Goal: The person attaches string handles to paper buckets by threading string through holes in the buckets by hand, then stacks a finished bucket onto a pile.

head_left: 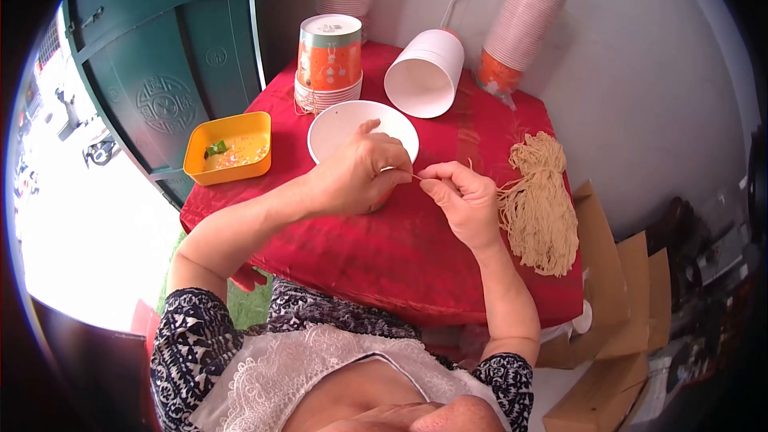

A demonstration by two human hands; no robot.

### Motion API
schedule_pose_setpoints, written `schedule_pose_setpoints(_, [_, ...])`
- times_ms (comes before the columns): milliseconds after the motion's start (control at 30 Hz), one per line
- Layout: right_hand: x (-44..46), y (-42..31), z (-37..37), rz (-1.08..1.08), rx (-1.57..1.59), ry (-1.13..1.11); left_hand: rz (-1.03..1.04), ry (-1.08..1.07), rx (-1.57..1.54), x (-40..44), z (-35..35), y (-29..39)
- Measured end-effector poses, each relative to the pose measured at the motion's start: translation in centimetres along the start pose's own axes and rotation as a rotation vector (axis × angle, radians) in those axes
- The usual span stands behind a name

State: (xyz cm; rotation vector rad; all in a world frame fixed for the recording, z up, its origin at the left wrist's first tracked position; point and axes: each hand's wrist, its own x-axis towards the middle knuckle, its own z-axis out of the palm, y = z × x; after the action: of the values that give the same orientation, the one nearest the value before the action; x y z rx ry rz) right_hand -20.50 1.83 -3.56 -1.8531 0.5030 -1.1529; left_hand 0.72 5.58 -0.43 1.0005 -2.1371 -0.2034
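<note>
A thin string is stretched between my two hands. My left hand is closed, thumb and forefinger pinching one end of it, with one finger sticking up. My right hand pinches the other end, its fingers curled in. Directly behind my left hand stands a paper bucket, its white open mouth facing up; my hand and forearm hide most of its wall. To the right of my right hand lies a thick bundle of beige strings, gathered near its top.
On the red tablecloth stand upside-down stacked paper buckets with string around the base, and a white bucket on its side. A yellow tray sits left. Tall wrapped stacks lean against the wall. Cardboard boxes stand right.
</note>
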Motion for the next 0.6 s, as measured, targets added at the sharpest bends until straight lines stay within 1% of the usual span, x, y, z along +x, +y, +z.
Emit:
schedule_pose_setpoints(33, [0.0,0.0,0.4,-0.045,-0.101,0.019,0.021,-0.013,0.027,0.2,-0.2,-0.2])
schedule_pose_setpoints(133, [-0.6,0.0,1.0,-0.001,-0.159,0.071,0.028,0.011,0.069,0.7,-0.4,-1.3])
schedule_pose_setpoints(233, [-1.6,1.2,1.5,0.027,-0.228,0.125,-0.079,0.067,0.047,0.7,-0.4,-3.0])
schedule_pose_setpoints(367, [-2.4,2.5,2.4,-0.082,-0.335,0.157,-0.33,-0.074,-0.083,0.7,-1.0,-4.5])
schedule_pose_setpoints(600, [-2.3,3.8,2.7,-0.105,-0.35,0.149,-0.331,-0.248,-0.062,1.3,-1.5,-5.5])
